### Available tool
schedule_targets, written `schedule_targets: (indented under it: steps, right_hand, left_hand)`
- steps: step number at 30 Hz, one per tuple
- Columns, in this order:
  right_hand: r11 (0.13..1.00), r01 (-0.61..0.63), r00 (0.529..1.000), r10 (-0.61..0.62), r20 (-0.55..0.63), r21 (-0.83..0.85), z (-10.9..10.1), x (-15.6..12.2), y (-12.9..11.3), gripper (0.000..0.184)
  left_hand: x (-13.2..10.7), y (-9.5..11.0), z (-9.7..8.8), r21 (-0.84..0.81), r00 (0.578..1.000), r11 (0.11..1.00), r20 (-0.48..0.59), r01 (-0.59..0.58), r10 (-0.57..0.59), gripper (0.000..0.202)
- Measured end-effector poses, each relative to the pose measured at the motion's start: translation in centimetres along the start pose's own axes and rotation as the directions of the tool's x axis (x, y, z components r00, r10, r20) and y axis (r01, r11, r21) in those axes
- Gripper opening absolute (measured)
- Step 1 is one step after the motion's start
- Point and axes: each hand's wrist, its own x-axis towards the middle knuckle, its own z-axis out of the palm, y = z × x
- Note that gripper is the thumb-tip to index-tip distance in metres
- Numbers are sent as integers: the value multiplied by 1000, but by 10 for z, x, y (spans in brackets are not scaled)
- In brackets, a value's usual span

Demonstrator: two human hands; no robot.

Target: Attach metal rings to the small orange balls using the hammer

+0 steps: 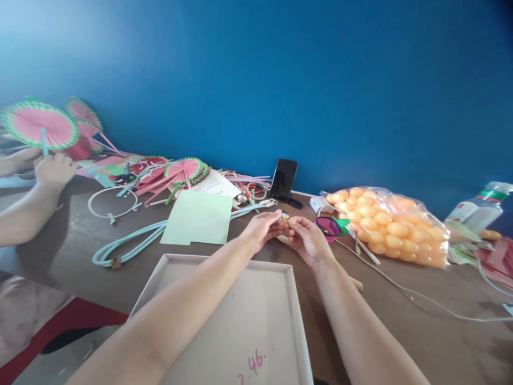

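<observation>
Over the far edge of a box lid, my left hand [262,230] pinches a small shiny round metallic thing [282,217], which looks like a bell. My right hand [308,239] is close against it with thumb and forefinger pressed together; what lies between them is too small to make out. Just right of my right hand is a purple round piece with a green leaf-shaped part [340,227]. Below my forearms lies the shallow off-white box lid [240,315], with pink handwriting inside. A pale green card [196,216] rests beyond it to the left.
A phone [284,181] leans upright near the blue wall. At right stand a clear bag of orange balls [390,227] and a bottle [481,206]; a white cable [425,305] crosses the table. Watermelon-coloured paper fans [186,171] and light-blue tubing [132,240] lie left. Another person's hand [54,171] holds a fan.
</observation>
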Motion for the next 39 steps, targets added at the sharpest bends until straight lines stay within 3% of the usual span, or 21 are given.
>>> schedule_targets:
  steps: [29, 39]
  right_hand:
    - [999, 35, 999, -36, 10, 5, 5, 0, 2, 28]
    - [996, 71, 996, -74, -46, -58, 10, -2, 4, 29]
  left_hand:
    - [-1, -1, 1, -32, 999, 999, 25, -26, 27, 17]
    - [0, -3, 0, -18, 998, 998, 27, -59, 60, 17]
